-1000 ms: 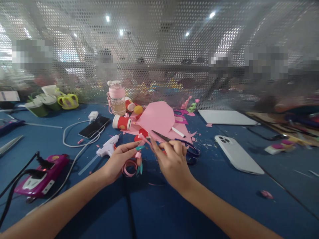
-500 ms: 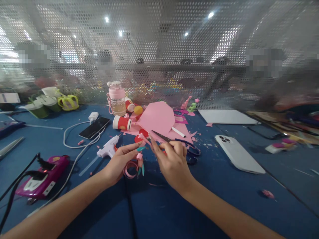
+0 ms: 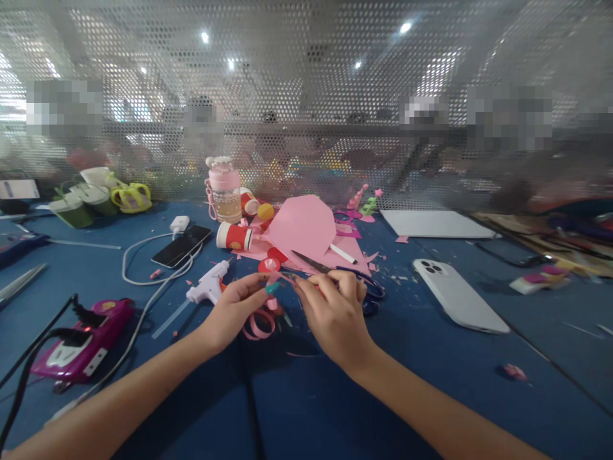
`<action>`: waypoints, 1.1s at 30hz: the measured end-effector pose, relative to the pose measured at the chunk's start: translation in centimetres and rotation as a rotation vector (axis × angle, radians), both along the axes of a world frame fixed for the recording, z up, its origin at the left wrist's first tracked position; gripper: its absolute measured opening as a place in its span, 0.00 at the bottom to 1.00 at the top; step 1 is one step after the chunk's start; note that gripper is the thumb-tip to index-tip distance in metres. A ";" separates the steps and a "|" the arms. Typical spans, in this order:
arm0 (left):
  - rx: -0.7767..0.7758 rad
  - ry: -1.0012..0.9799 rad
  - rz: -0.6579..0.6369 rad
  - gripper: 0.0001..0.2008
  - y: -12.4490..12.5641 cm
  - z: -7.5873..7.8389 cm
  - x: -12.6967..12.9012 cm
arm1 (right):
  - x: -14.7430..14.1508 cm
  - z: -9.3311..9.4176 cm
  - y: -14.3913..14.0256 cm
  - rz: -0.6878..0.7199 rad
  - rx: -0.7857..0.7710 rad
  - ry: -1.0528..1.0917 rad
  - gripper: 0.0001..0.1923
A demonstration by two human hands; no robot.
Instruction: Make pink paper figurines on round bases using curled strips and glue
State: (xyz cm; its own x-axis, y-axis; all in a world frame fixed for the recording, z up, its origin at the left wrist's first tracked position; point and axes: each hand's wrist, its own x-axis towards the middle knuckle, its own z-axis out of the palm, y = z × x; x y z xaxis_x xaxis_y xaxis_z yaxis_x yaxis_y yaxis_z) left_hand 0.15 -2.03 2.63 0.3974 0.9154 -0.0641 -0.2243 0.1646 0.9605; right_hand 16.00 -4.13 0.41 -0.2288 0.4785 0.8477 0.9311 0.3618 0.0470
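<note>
So I'm standing here watching, and the thing in play is a skinny pink paper strip [image 3: 276, 277], up between the two sets of fingertips, just this side of the big pink sheet [image 3: 304, 223] and off the blue tabletop [image 3: 306, 409]. A curled pink loop [image 3: 261, 335] hangs right under the left fingers; can't tell from here if it's the same piece.

Handling-wise, my guess is it weighs next to nothing, bends super easily and isn't slippery, but it'd crease or tear if you yank it. I'd grab it lightly by the ends or flat edges and leave the curl alone so it doesn't get squashed.

Hands: the left hand [image 3: 230, 311] has thumb and forefinger nearly together, pinching one end of the strip. Its lower fingers are mostly tucked behind the loop, so no clue how tightly they're curled. The right hand [image 3: 335, 311] is knuckles up, fingers folded in, thumb side toward the left, with its fingertips closed on the other end, looks like, though the tips are too small and blurry to swear to it.

Dark-handled scissors [image 3: 311, 260] lie just beyond the right knuckles, and a white glue gun [image 3: 205, 285] sits near the left wrist.
</note>
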 end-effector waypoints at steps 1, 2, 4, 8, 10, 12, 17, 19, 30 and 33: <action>0.041 0.022 0.001 0.15 0.0 -0.1 0.0 | 0.0 0.1 0.0 -0.003 0.005 0.002 0.06; 0.080 0.045 0.001 0.15 0.0 -0.3 0.0 | 0.0 0.1 -0.1 -0.004 0.008 0.003 0.05; 0.143 0.098 -0.013 0.15 0.0 -0.5 -0.1 | 0.0 0.2 -0.1 0.007 0.008 0.004 0.05; 0.264 0.258 -0.010 0.15 -0.2 -0.7 -0.2 | 0.0 0.4 -0.1 0.040 -0.005 0.020 0.06; 0.310 0.322 0.014 0.14 -0.2 -0.6 -0.2 | -0.1 0.5 -0.2 0.048 -0.006 0.029 0.07; 0.344 0.358 0.046 0.14 -0.2 -0.4 -0.2 | -0.1 0.6 -0.2 0.049 -0.011 0.033 0.08; 0.386 0.389 0.089 0.13 -0.1 -0.2 -0.3 | -0.1 0.7 -0.3 0.088 -0.077 0.084 0.09; 0.381 0.384 0.089 0.14 -0.1 -0.3 -0.3 | -0.1 0.7 -0.3 0.112 -0.123 0.129 0.08; 0.296 0.220 0.061 0.16 0.2 0.0 -0.4 | 0.0 1.1 -0.2 0.243 -0.231 0.222 0.07; 0.247 0.167 0.048 0.16 0.2 0.3 -0.4 | 0.2 1.1 -0.1 0.275 -0.287 0.274 0.08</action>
